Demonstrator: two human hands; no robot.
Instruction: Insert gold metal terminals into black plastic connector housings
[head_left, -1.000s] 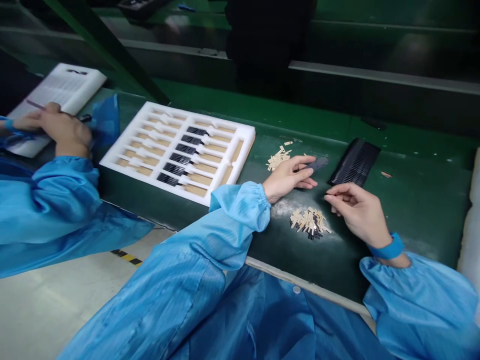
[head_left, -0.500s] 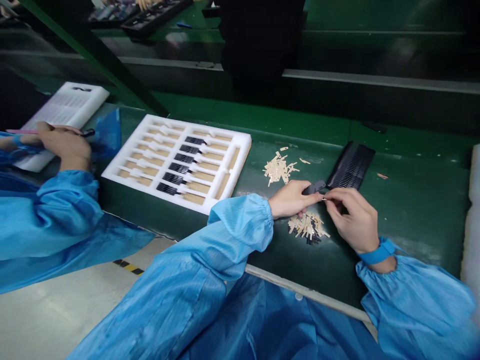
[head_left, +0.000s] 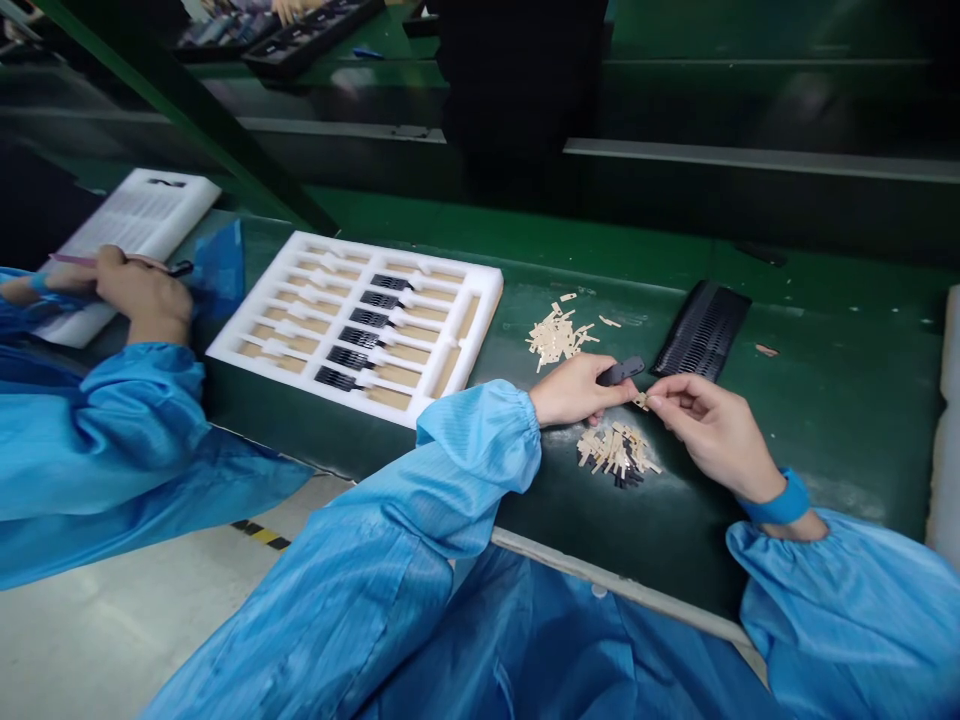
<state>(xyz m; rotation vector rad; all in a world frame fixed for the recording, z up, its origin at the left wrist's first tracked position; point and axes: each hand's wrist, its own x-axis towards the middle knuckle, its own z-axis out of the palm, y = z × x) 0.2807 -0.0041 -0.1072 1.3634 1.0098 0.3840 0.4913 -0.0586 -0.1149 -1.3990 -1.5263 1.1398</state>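
One left hand [head_left: 574, 388] and one right hand [head_left: 709, 425], both bare and reaching from blue sleeves [head_left: 480, 440], meet over a dark green surface [head_left: 832, 420]. The left hand has a closed grip on a dark flat piece [head_left: 621, 371], which juts out above the thumb, tilted. The right hand, with a blue band [head_left: 784, 498] at its wrist, pinches a small cream piece [head_left: 640, 401] that sits between the fingertips of both hands. Whether the left fingertips also grip it cannot be told.

Just below the hands lies a loose pile of cream and black slips [head_left: 616, 450]; beyond the left hand is a pile of cream slips [head_left: 553, 335]. A black ribbed part [head_left: 703, 330] rests beyond the right hand. To the left, a white foam tray [head_left: 489, 283] carries a row of black slotted pieces [head_left: 360, 337]. Farther left, a co-worker's hand [head_left: 146, 300] is near another white tray [head_left: 142, 215].

The step in hand appears to be fine fingertip work on the cream piece beside the dark one; whether they are being joined or parted is unclear. The next move seems to call for a steady left grip and a light, precise right pinch.
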